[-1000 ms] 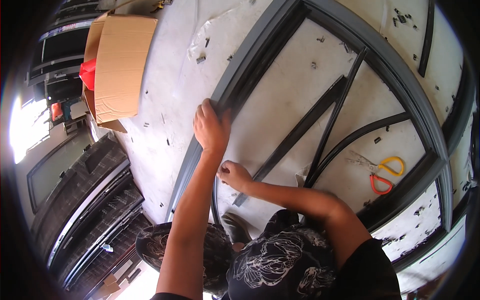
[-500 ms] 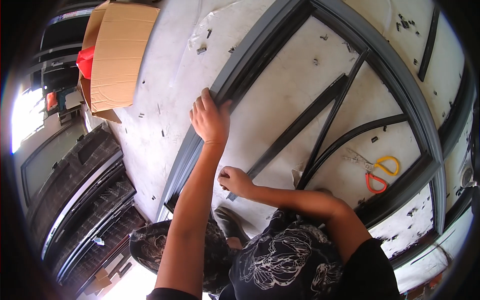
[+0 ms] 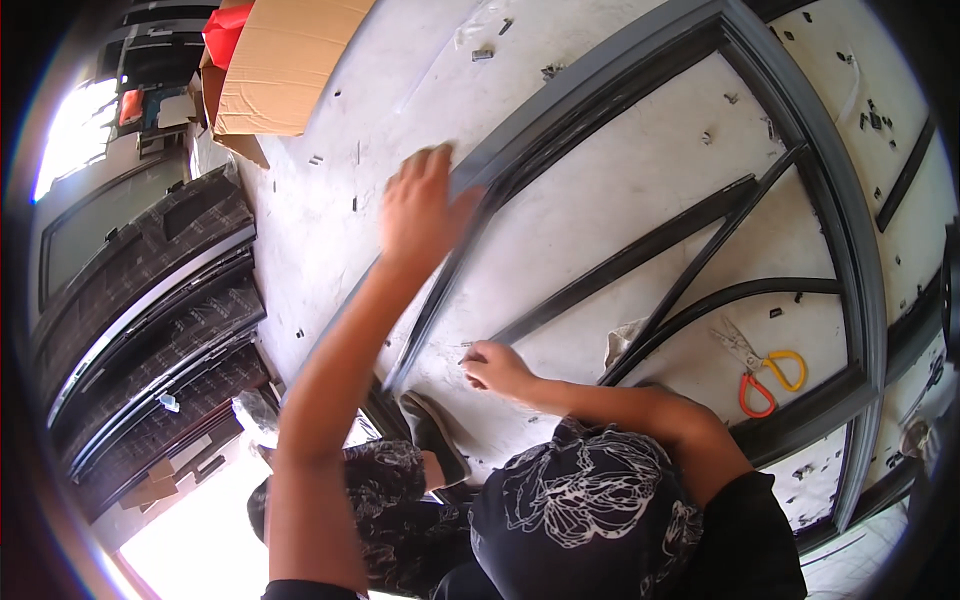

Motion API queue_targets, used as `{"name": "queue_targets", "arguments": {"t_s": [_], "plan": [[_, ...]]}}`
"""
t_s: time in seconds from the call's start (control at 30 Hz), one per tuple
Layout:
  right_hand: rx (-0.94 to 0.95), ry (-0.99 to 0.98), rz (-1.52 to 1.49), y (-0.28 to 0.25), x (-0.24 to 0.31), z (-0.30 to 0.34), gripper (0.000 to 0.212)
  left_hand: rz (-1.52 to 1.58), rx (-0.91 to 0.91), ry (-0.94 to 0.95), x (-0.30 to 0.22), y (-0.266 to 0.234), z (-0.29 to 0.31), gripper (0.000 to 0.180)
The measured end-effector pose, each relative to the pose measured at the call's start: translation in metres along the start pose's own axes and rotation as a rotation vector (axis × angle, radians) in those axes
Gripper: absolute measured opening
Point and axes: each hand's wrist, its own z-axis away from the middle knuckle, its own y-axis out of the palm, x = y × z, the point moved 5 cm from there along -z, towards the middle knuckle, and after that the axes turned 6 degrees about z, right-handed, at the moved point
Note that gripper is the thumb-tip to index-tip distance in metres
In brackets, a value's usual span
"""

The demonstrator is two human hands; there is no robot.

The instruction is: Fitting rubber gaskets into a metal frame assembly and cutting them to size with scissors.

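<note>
A large dark grey window-like frame (image 3: 600, 95) with a curved far side lies across the white surface. My left hand (image 3: 418, 215), blurred by motion, is at its left bar with the fingers stretched out and the thumb apart. Inside the frame, my right hand (image 3: 500, 370) is closed near the close end of a straight dark bar (image 3: 630, 255). Its fingertips are pinched; whatever they hold is too small to make out. A thin dark strip (image 3: 690, 262) and a curved strip (image 3: 735, 290) meet the frame's inside. Scissors (image 3: 765, 365) with one red and one yellow handle lie open right of them.
An open cardboard box (image 3: 290, 75) with something red in it stands at the upper left. Dark wrapped profiles (image 3: 165, 290) are stacked along the left. Small black pieces (image 3: 483, 54) are scattered about. My shoe (image 3: 432, 435) is beside the frame's near end.
The view has shifted, so the frame, box and scissors appear elsewhere in the picture. My left hand has moved along the left bar, away from the far corner. My right hand remains closed.
</note>
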Motion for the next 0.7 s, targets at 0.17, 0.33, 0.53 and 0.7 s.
{"name": "queue_targets", "arguments": {"t_s": [0.17, 0.33, 0.53, 0.7], "plan": [[-0.147, 0.075, -0.176, -0.047, 0.005, 0.041, 0.013, -0.028, 0.402, -0.068, 0.080, -0.061, 0.111, 0.025], [-0.285, 0.016, -0.002, -0.085, 0.027, 0.072, 0.011, 0.040, 0.959, -0.462, 0.189, -0.044, 0.257, 0.037], [-0.486, 0.090, 0.449, -0.115, 0.095, 0.143, 0.011, 0.163, 0.775, -0.553, 0.212, 0.021, 0.382, 0.053], [-0.689, 0.277, 0.827, -0.080, 0.176, 0.228, 0.009, 0.354, 0.385, -0.562, 0.198, 0.064, 0.386, 0.028]]}}
